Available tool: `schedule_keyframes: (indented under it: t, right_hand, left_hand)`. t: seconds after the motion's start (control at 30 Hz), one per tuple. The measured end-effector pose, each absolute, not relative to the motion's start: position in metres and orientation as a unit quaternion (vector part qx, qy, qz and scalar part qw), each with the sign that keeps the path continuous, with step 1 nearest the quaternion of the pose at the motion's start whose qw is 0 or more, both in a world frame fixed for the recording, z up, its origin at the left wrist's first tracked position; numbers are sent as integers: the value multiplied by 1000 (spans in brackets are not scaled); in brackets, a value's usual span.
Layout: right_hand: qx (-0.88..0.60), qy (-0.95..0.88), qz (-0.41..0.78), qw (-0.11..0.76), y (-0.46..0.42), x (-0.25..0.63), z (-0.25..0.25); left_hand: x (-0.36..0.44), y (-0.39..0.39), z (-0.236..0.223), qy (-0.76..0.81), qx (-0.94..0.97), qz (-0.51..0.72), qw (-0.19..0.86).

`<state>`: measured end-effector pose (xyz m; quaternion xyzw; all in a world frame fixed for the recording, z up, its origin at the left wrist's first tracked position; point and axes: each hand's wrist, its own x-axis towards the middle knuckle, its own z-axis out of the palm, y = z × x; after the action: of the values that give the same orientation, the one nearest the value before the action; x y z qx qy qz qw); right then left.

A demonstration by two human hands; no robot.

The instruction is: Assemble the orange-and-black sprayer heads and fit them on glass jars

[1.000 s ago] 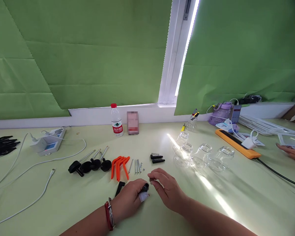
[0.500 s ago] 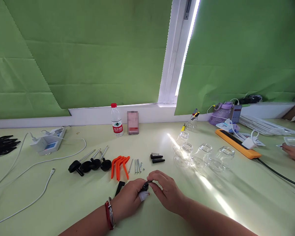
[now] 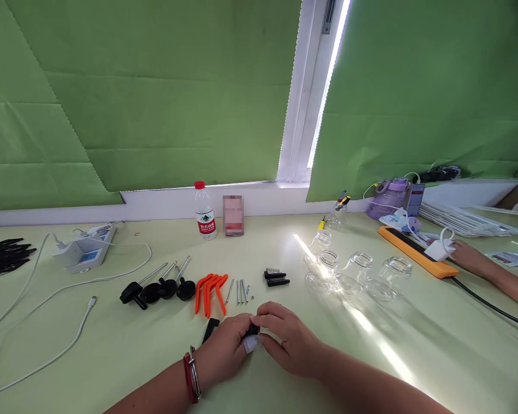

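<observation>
1. Since half a second ago the right hand (image 3: 285,339) has closed in against the left hand (image 3: 227,351); both now pinch one small black part (image 3: 252,330).
2. The part sits low in the frame's centre, between the fingertips, mostly hidden; its axis and heading cannot be told.
3. The pale green table (image 3: 112,356) fills the lower frame, green blinds (image 3: 155,86) above.
4. At the right edge a co-worker's hand (image 3: 468,253) rests by an orange power strip (image 3: 414,250).
</observation>
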<state>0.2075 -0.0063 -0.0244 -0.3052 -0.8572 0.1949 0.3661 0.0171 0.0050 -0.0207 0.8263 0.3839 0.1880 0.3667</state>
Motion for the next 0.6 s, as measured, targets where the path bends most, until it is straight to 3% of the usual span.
schedule_keyframes:
  t: [0.27,0.6]
  right_hand:
    - [-342,-832,254,355,-6,206,-27]
    - [-483,-670,434,359,4,206,-38]
  left_hand:
    - [18,3,-18,382,835,171,357]
    - [-30,25,14,473,842,167,198]
